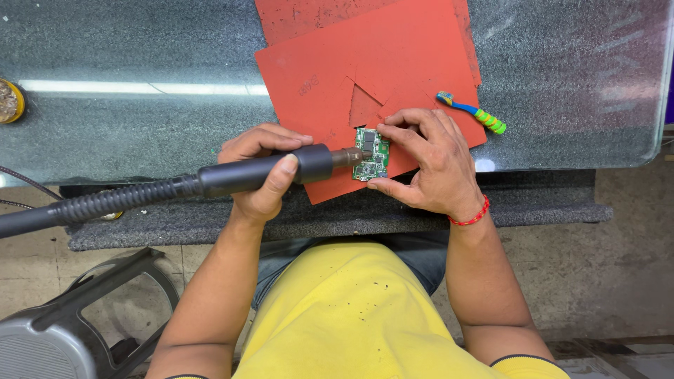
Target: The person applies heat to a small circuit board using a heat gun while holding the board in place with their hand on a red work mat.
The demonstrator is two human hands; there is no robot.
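Hands both at work over one small green circuit board [371, 154], lying flat on a red mat [365, 77] near the front edge of a glass-topped table [140, 56]. Left hand [261, 168] wrapped shut around a dark hot-air wand [274, 172], thumb over the top, fingers curled behind the barrel. Wand lying almost level, running from a ribbed hose [105, 203] at the left to a metal nozzle [351, 156] at the right, tip meeting the board's left edge. Right hand [428, 165] not closed into a fist but pinching: fingertips pressed on the board's top right corner, thumb against its lower edge, pinning it to the mat. Board thus between the two hands, just right of the nozzle and just left of the right palm, its long side running away from the body, across the line of the wand. Right hand the nearer of the two, in direct contact; left hand reaching it only through the nozzle. Red thread band [472, 216] on the right wrist. Blue and green toothbrush [472, 112] well to the right, half on the mat's edge. Second red sheet [295, 14] tucked beneath the first, further back. Grey stool [63, 330] on the floor at lower left.
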